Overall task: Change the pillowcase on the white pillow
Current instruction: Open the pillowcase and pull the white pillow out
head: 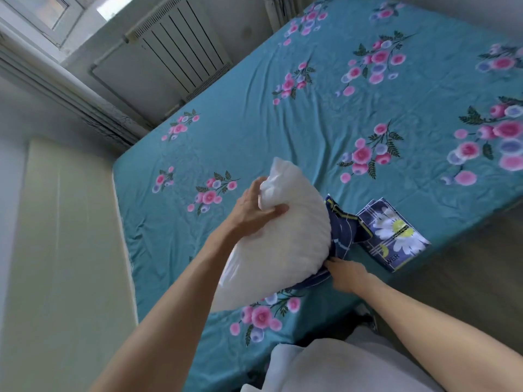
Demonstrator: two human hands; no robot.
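The left hand [256,210] is gripping the top corner of the pillow [283,236], holding it raised above the bed [283,123] near its front edge. The right hand [346,274] is pinching the navy case [343,233] bunched at the pillow's lower end. A folded case [393,236] is lying just beside it on the bed, close to the same edge.

right hand [343,274] fingertips buried between white pillow [283,239] and dark blue pillowcase [341,236], grip unreadable. Pillow hides most of that case. Folded pillowcase [393,236] print reads only "WER", rest folded under. Bed [283,123] cut by top and right edges. Radiator [181,49] top cropped.
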